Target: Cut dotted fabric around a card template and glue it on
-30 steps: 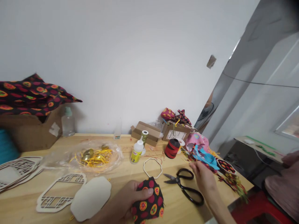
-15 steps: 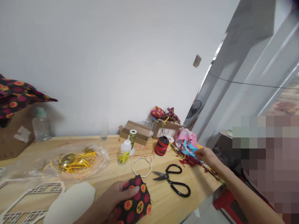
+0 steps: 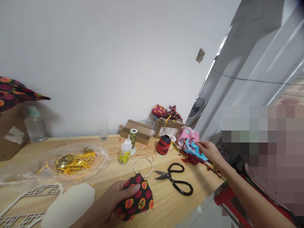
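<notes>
— Right hand [image 3: 206,150] has moved off the scissors and up to a blue fabric strip [image 3: 194,148], and the view has swung along the table. Is it pinching that strip?

— Can't tell. Its fingers are loosely apart, with the tips at the strip. A pink cloth bag [image 3: 187,136] sits just past them.

— And the left hand [image 3: 111,198]?

— Closed around a black patterned cloth [image 3: 136,196], thumb pressed on top, just above the wooden table [image 3: 166,205]. Between the hands lie black-handled scissors [image 3: 174,179], and a pale ring [image 3: 142,166] sits just beyond the cloth.

— What's farther ahead?

— Past the ring stand a glue bottle [image 3: 124,153] and a red-and-black thread spool [image 3: 163,145], then a flattened cardboard box [image 3: 136,131] against the white wall [image 3: 106,63]. Left of the left hand are a plastic bag with yellow cord [image 3: 73,163], a white padded shape [image 3: 68,205] and a lattice frame [image 3: 30,202].

— Anything beyond the right hand?

— A fan [image 3: 197,106] shows past the wall's edge, and a red stool [image 3: 228,199] stands below the forearm.
</notes>
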A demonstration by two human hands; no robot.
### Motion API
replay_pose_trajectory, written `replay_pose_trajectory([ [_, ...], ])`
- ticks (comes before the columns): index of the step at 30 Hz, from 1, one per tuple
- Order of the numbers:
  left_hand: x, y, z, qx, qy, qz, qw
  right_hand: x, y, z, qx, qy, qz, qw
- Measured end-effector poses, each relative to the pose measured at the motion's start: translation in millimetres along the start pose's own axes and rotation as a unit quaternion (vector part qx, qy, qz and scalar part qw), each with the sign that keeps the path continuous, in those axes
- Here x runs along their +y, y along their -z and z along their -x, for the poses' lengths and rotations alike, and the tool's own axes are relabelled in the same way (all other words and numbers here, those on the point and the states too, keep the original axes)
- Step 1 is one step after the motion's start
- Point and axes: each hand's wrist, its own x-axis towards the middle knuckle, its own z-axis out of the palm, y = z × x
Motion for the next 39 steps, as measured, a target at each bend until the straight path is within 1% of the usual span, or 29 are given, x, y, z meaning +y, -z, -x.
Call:
replay_pose_trajectory([
  [1,0,-0.4,0,-0.002,-0.003,0.000,1.000,-10,-10,10,-0.005,0.006,-0.036,0.999],
  [3,-1,-0.5,0,-0.011,-0.008,-0.002,1.000,-33,-39,38,-0.044,0.028,-0.118,0.992],
  [4,-2,0.0,-1,-0.014,-0.012,-0.001,1.000,-45,-57,55,-0.073,0.037,-0.157,0.984],
  [5,-3,0.9,-2,-0.018,-0.017,0.002,1.000,-58,-76,73,-0.115,0.042,-0.213,0.970],
  [6,-5,2.1,-4,-0.021,-0.026,0.007,0.999,-70,-95,90,-0.182,0.026,-0.339,0.923],
  [7,-7,3.8,-5,-0.022,-0.035,0.011,0.999,-81,-112,105,-0.246,0.016,-0.434,0.867],
  [8,-8,5.6,-7,-0.021,-0.041,0.012,0.999,-91,-127,117,-0.291,0.013,-0.496,0.818],
  [9,-10,7.4,-9,-0.019,-0.050,0.014,0.998,-99,-138,126,-0.314,0.008,-0.529,0.788],
  [10,-10,9.1,-10,-0.015,-0.059,0.016,0.998,-105,-145,130,-0.303,-0.012,-0.551,0.777],
  [11,-11,10.4,-11,-0.010,-0.068,0.017,0.997,-110,-147,132,-0.278,-0.029,-0.561,0.779],
  [12,-10,11.2,-11,-0.008,-0.079,0.019,0.997,-113,-146,130,-0.241,-0.045,-0.561,0.790],
  [13,-10,11.5,-12,-0.012,-0.093,0.024,0.995,-116,-141,128,-0.200,-0.056,-0.555,0.805],
  [15,-8,10.7,-11,-0.031,-0.124,0.033,0.991,-118,-127,121,-0.133,-0.052,-0.526,0.838],
  [17,-6,9.3,-10,-0.041,-0.140,0.041,0.988,-121,-115,117,-0.098,-0.043,-0.495,0.862],
  [18,-5,8.7,-10,-0.037,-0.137,0.043,0.989,-122,-111,117,-0.094,-0.042,-0.484,0.869],
  [20,-4,8.5,-10,-0.010,-0.123,0.041,0.992,-124,-110,120,-0.106,-0.044,-0.474,0.873],
  [22,-4,9.4,-11,0.023,-0.121,0.036,0.992,-124,-115,124,-0.133,-0.049,-0.471,0.871],
  [24,-5,10.9,-12,0.048,-0.132,0.029,0.990,-123,-123,127,-0.154,-0.053,-0.477,0.864],
  [27,-6,11.1,-11,0.064,-0.133,0.015,0.989,-117,-136,130,-0.181,-0.053,-0.499,0.846],
  [32,-4,3.5,-3,0.067,-0.109,0.029,0.991,-102,-149,130,-0.205,-0.049,-0.519,0.828],
  [36,0,-3.1,1,0.042,-0.091,0.072,0.992,-100,-152,131,-0.225,-0.042,-0.545,0.807],
  [39,0,-3.2,0,0.021,-0.081,0.084,0.993,-100,-154,132,-0.224,-0.040,-0.559,0.797],
])
